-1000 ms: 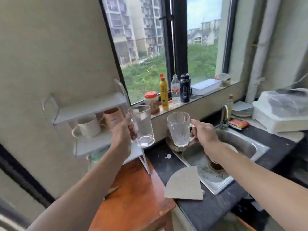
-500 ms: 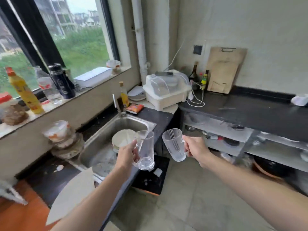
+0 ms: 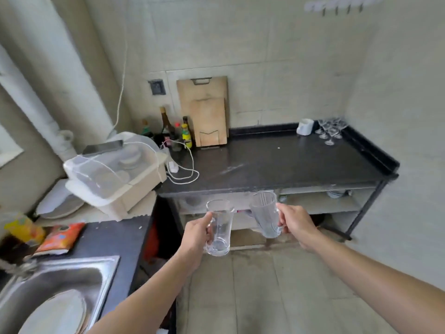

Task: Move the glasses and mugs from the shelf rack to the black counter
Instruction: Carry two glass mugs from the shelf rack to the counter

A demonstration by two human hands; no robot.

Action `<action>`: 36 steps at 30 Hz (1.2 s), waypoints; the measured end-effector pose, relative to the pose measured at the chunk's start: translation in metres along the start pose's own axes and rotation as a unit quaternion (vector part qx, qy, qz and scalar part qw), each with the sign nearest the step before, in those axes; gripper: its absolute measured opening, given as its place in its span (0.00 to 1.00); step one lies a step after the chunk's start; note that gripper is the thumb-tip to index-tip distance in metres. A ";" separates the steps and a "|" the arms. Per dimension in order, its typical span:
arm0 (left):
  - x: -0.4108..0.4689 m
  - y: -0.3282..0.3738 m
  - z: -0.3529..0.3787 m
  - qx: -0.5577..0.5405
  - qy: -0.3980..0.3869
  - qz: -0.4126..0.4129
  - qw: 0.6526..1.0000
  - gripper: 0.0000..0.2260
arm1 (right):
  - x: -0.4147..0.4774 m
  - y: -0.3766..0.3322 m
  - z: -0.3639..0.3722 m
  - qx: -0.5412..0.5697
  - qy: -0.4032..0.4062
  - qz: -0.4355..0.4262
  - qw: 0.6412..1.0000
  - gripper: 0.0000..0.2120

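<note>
The left hand (image 3: pixel 196 233) grips a clear mug (image 3: pixel 219 228) by its handle; the right hand (image 3: pixel 295 224) grips another (tilted) glass mug (image 3: pixel 265 214), black counter (image 3: pixel 277 162) beyond both.

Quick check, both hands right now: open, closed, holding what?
Left hand: closed on the smooth glass mug.
Right hand: closed on the ribbed glass mug.

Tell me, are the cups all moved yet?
Not yet. A white mug and some stemmed glasses already stand at the black counter's far corner. The left hand holds a smooth glass mug, the right hand a ribbed glass mug; both must be set down.
</note>
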State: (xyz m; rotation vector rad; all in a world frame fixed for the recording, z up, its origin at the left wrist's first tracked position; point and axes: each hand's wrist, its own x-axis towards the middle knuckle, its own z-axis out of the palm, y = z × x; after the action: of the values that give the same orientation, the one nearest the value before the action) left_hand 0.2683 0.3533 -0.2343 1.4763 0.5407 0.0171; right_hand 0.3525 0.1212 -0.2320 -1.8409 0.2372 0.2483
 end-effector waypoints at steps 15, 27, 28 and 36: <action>0.224 0.057 0.255 0.097 -0.180 -0.001 0.979 0.19 | 0.210 0.008 -0.175 0.086 0.159 0.072 0.981 0.19; 0.350 0.079 0.431 0.126 -0.138 -0.059 0.981 0.27 | 0.411 0.001 -0.283 0.046 0.121 0.102 0.986 0.18; 0.362 0.082 0.438 0.126 -0.131 -0.064 0.981 0.27 | 0.428 -0.001 -0.286 0.045 0.121 0.104 0.986 0.19; 0.486 0.100 0.473 0.126 -0.085 -0.092 0.984 0.23 | 0.561 -0.013 -0.278 0.024 0.095 0.126 0.987 0.18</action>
State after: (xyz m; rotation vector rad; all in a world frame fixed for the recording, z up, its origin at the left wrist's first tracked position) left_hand 0.8954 0.0855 -0.3030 1.6502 0.5534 -0.3310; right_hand 0.9065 -0.1616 -0.3067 -1.7863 0.6054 0.2398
